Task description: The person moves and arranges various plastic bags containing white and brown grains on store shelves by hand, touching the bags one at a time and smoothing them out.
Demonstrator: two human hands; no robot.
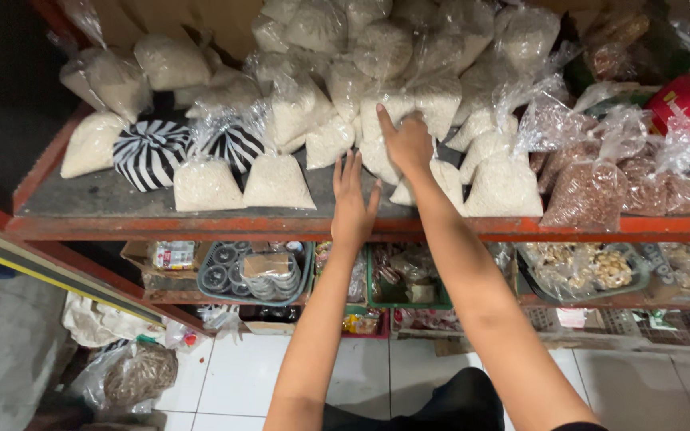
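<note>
Right hand (pixel 407 142) spread flat, palm down, on white rice bag (pixel 389 108) mid-shelf; gripping nothing. Left hand (pixel 352 201) open, fingers straight, over bare grey strip just short of red shelf edge (pixel 201 227), just beside that bag. Open room: grey strip along front edge, left of hands. Rice bags crowd behind and right of touched bag. Striped bag (pixel 149 152) well left. Brown peanut bags (pixel 592 191) right. Grey basket (pixel 253 271) on lower shelf.
</note>
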